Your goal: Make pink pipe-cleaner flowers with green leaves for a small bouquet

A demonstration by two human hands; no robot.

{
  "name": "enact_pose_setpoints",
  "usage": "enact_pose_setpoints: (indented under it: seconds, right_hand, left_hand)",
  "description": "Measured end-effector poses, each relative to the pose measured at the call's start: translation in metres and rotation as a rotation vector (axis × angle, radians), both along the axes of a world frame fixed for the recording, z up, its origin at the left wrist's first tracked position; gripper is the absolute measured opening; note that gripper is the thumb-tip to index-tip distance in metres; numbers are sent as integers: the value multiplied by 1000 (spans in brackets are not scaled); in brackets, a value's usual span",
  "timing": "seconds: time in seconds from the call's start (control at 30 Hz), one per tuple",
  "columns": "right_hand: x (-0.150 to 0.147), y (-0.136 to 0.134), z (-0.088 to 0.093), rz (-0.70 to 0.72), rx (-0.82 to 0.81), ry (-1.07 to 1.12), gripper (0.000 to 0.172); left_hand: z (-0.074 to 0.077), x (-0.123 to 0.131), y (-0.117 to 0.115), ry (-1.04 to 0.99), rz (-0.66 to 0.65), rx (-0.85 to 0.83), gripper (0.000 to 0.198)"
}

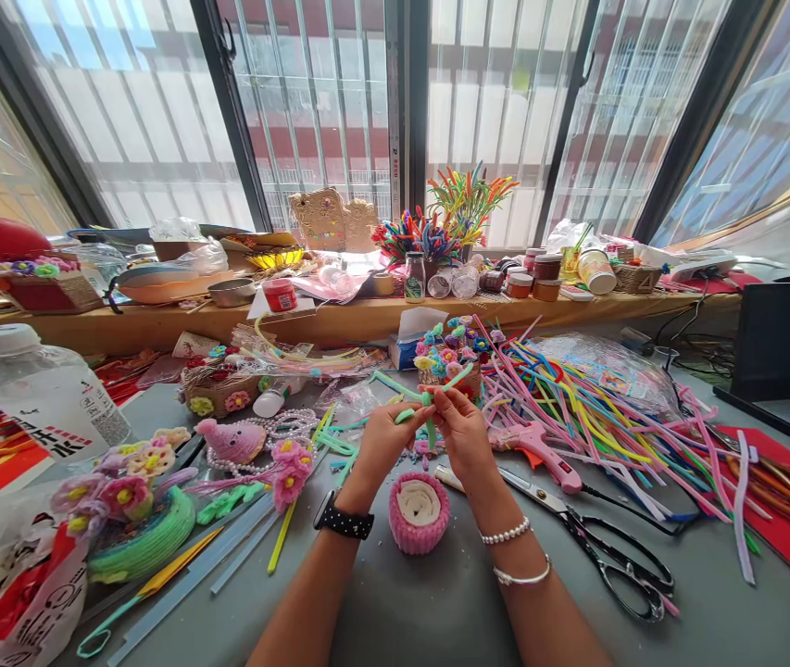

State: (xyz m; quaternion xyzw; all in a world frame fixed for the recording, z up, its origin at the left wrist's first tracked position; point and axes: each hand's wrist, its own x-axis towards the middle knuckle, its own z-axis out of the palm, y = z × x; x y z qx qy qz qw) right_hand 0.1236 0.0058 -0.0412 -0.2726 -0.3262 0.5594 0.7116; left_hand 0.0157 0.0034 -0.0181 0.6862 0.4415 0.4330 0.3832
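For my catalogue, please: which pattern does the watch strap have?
The strap is black with white dots, seen best in the head view.

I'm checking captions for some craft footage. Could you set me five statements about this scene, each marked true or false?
1. The left hand and right hand hold green fuzzy stems. True.
2. The black-handled scissors lie to the left of the pink pot. False: the black-handled scissors lie to its right.
3. A pink glue gun lies beside the heap of coloured stems. True.
4. The plastic bottle on the left has no cap. False: the plastic bottle has a white cap on it.
5. The filling in the pink pot is green. False: the filling is white.
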Motion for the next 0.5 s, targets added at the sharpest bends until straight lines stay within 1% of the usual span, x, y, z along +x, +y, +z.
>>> enact_pose_setpoints:
  seconds: [0.07,0.17,0.27,0.4,0.5]
  right_hand:
    - [-1,0,0,10,-2,1,10]
    - [-2,-1,1,2,-2,5,12]
    - [-2,-2,2,-11,-6,21,13]
    - [-2,-1,1,-7,-13,53,13]
    - [-2,0,0,-22,-12,57,13]
  left_hand:
    - [-2,0,1,-21,-4,-12,34]
    - [-5,2,2,-107,41,-74,30]
    - [-5,3,2,-187,83,-116,35]
    - [-2,2,0,-183,54,-92,33]
    - [2,1,-2,-181,82,-91,32]
